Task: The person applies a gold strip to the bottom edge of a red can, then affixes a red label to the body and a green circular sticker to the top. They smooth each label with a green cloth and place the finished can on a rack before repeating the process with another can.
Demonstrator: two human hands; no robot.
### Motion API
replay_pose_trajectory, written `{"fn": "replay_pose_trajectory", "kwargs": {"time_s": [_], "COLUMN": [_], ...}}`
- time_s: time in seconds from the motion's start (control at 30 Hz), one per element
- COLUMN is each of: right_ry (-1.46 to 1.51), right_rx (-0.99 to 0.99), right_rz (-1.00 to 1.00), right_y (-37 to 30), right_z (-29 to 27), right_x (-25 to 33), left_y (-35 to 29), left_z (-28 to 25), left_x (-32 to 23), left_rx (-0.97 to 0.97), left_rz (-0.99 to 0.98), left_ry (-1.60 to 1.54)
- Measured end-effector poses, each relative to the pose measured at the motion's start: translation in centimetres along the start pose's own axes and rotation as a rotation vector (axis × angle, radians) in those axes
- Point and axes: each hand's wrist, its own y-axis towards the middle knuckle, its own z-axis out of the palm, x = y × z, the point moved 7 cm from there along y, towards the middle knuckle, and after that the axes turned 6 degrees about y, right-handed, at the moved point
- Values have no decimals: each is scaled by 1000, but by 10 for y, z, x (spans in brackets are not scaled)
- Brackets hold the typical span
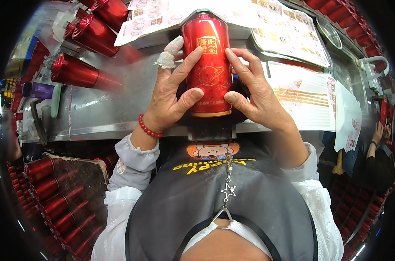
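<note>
In front of me a glossy red bottle (208, 65) with gold decals and a gold rim at its near end lies with its neck pointing away, over a dark support at the table's edge. My left hand (173, 82) presses its left side with thumb and a finger; a white wrap covers another finger, raised off the bottle. On the opposite side my right hand (254, 85) rests its thumb and fingertips against the red surface. The bottle sits between both hands, and its underside is hidden.
Several red bottles (75, 70) lie on the metal table (136, 95) at the left. Printed decal sheets (289, 32) are at the far side, with white paper carrying gold strips (302, 98) to the right. A metal bowl (330, 32) stands behind. Crates of red bottles (58, 191) flank me.
</note>
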Motion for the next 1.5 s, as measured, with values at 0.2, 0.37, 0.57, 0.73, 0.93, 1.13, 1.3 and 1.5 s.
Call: {"fn": "replay_pose_trajectory", "kwargs": {"time_s": [0.2,0.37,0.57,0.73,0.93,1.13,1.3,1.5], "right_ry": [-220,-298,-557,-446,-462,-164,49,171], "right_rx": [-145,141,135,45,297,-254,-294,-480], "right_rz": [-178,-182,-339,-320,-638,41,97,300], "right_y": [3,48,96,109,46,72,48,-1], "right_z": [-25,-30,-25,-23,21,-54,-6,-24], "right_x": [19,63,61,53,98,16,36,-24], "left_y": [-1,-6,-39,-41,-32,-35,11,-40], "left_z": [0,-3,-34,-33,-20,-43,-5,-6], "left_x": [-2,-4,42,75,82,65,-6,18], "left_rx": [-6,-42,-101,79,137,-241,-237,-443], "left_rz": [10,-34,-438,-485,-373,-632,-451,-578], "left_ry": [16,65,127,728,734,-233,-453,-730]}}
